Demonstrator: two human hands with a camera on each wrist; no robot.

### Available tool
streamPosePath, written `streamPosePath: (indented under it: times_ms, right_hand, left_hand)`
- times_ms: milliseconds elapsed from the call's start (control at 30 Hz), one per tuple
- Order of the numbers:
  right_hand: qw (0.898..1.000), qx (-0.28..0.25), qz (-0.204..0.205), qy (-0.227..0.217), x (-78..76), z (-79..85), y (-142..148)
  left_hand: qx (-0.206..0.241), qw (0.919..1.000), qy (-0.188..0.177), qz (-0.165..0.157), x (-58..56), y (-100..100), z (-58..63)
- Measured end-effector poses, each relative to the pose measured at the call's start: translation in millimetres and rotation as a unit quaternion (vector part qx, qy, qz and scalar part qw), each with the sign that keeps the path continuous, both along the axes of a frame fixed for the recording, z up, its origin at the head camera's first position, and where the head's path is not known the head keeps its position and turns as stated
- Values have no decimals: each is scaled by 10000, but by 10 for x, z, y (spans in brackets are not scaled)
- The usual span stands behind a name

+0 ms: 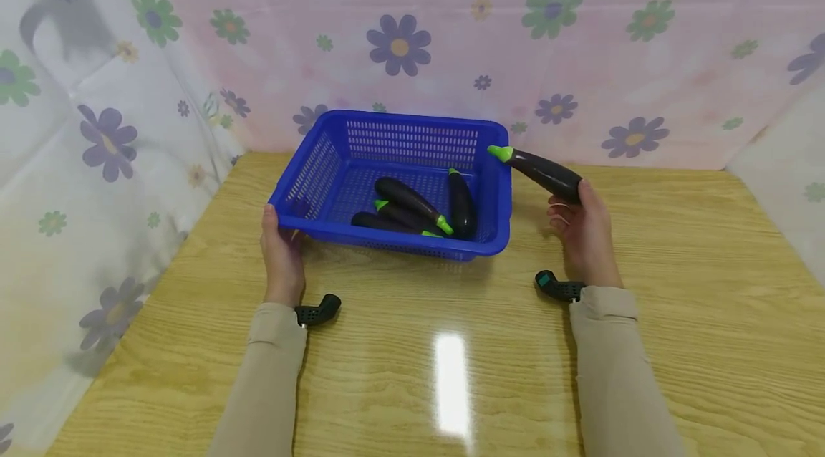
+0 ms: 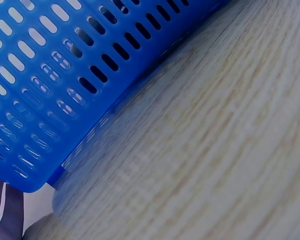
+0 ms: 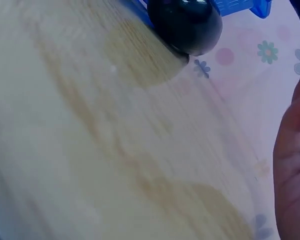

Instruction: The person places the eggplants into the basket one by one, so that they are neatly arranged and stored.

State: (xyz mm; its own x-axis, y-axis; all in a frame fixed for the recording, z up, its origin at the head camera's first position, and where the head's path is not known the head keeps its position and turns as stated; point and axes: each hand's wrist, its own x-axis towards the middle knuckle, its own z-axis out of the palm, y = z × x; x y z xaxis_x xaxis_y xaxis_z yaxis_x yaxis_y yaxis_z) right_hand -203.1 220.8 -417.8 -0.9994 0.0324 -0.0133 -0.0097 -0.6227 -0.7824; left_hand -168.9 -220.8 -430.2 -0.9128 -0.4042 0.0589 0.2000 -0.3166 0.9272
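A blue plastic basket with slotted walls is on the table, several dark eggplants with green stems lying inside. At its front left corner my left hand grips the rim, thumb on top; some fingers are hidden under it. In the left wrist view the slotted wall fills the upper left. My right hand holds another eggplant by its thick end, the stem reaching over the basket's right rim. A rounded dark end shows in the right wrist view, with part of the hand at the edge.
The wood-grain table extends in front of the basket and to both sides. A flower-patterned cloth covers the wall close behind, and another patterned cloth hangs at the left. Both wrists wear black devices.
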Motion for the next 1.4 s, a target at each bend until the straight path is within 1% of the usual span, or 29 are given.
streamPosePath:
  times_ms: [133,300,400,600,733,833,933,1033,1267,1400]
  right_hand:
    - [9988,455,132,151,-4,39,-36]
    - [9914,966,633,613,-19,80,-134]
    - [9866,1114,830,852,-36,78,-188]
    - [9810,1302,862,1149,-30,79,-257]
    - [9760,1428,1003,1302,-26,101,-314]
    - [9708,1652,1054,1382,-16,122,-340]
    - [9679,1814,1055,1385,-12,137,-349]
    - [9676,1841,1058,1368,-14,143,-351]
    - [9652,1966,1075,1346,-14,160,-356]
    - [9642,2037,1076,1313,-5,172,-361]
  left_hand:
    - [-66,10000,17,-9,-4,10,1]
    - [-95,10000,-22,5,-1,9,-2]
    - [-117,9999,-45,10,2,4,-6]
    - [-127,9999,28,-8,1,7,-5]
    - [-96,9999,42,22,2,6,-12]
    - [-109,9999,22,24,6,6,-12]
    - [-126,9999,-20,-1,2,10,-3]
    - [-114,9999,-32,-17,-10,10,3]
    - [-65,10000,72,-16,-16,7,-5]
    - [15,10000,21,9,-12,7,-12]
